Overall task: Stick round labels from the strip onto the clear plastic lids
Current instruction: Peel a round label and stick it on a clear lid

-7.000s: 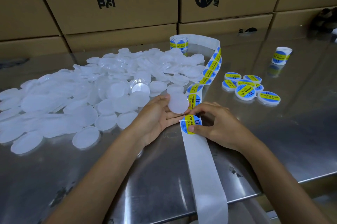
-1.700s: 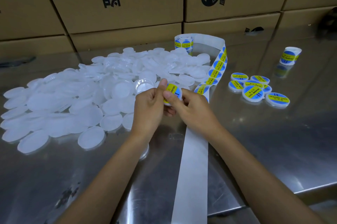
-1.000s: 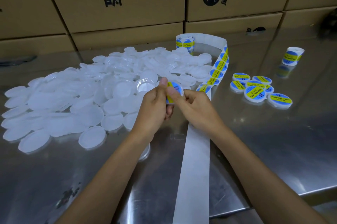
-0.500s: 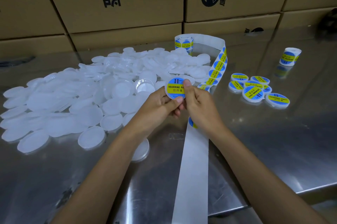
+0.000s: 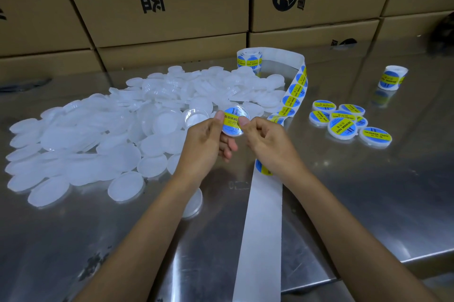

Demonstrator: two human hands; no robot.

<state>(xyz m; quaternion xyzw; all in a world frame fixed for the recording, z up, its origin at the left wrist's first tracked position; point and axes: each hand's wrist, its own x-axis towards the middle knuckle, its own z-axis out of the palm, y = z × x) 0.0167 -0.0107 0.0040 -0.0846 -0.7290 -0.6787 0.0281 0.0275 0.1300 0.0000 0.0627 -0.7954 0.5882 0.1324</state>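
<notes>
Head view: your left hand [image 5: 205,140] and right hand [image 5: 267,143] pinch one labelled lid [image 5: 233,121] above a steel table [image 5: 368,191]. The label strip [image 5: 264,215] runs toward you; blank lids [image 5: 118,134] lie heaped on the left, finished lids [image 5: 344,121] on the right, cardboard boxes [image 5: 172,6] behind.

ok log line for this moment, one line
step: press label onto lid | left hand: holds labelled lid | right hand: thumb on label | next label: on strip
</notes>
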